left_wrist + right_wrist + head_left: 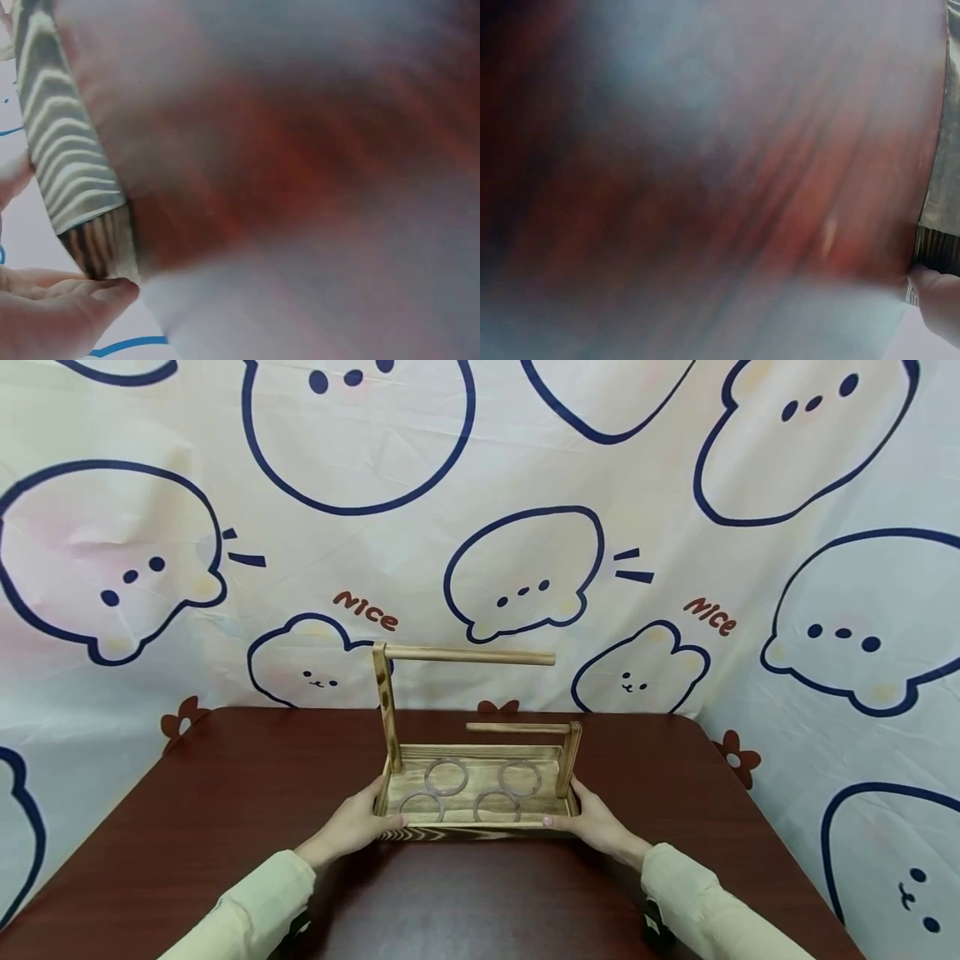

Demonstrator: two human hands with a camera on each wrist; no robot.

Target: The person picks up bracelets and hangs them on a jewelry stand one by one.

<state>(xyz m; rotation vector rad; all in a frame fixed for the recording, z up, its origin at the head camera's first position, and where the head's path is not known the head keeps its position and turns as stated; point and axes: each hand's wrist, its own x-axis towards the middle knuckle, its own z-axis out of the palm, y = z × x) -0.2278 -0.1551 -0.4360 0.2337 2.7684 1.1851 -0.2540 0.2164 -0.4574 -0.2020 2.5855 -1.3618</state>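
A wooden tray-like stand (472, 833) with striped grain is held between both hands, overlapping the middle of the table in the head view. A tall post at its left carries a long bar (472, 656); a shorter post at its right carries a lower bar (517, 728). Several pale grey rings (446, 792) lie flat across its floor. My left hand (354, 820) grips the left end, thumb on the front edge, fingers mostly hidden behind. My right hand (600, 823) grips the right end likewise. The wrist views show the stand's striped side (71, 142) and the right thumb (939, 296) at a lower corner.
A dark reddish-brown table (255, 793) spreads out beneath the stand, its far edge near the back. A pale curtain (525, 468) printed with blue cartoon outlines hangs behind it and along both sides.
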